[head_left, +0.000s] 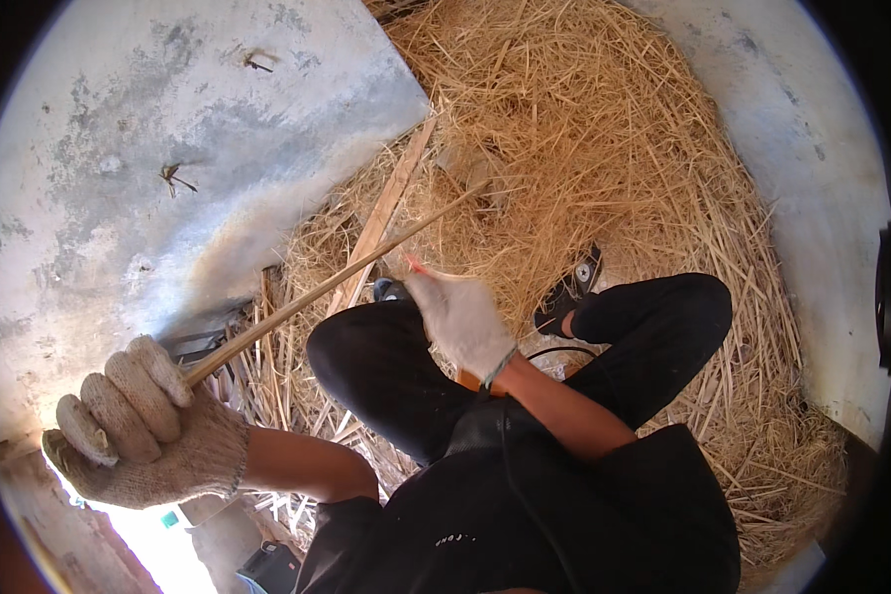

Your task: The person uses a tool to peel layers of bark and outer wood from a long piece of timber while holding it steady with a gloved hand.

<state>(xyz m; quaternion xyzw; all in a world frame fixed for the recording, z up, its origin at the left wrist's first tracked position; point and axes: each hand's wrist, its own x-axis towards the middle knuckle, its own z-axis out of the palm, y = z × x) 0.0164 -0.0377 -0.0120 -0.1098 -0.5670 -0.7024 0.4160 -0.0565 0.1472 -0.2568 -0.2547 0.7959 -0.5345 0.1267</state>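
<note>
Left hand [148, 421] curls round a wooden stick [287, 312] — right hand [462, 322] near it, grip unclear.

Gripped end of stick [337, 280] hidden

- Stick [317, 290]: tan
- Left glove [153, 436]: greyish cream, knit-textured
- Right glove [462, 322]: off-white, dark green at the cuff edge
- Straw [604, 119]: golden yellow
- Left wall [168, 109]: whitish, mottled with grey patches
- Right wall [822, 238]: pale grey-white
- Shirt [584, 505]: black, with small white print
- Trousers [658, 309]: plain black
</note>
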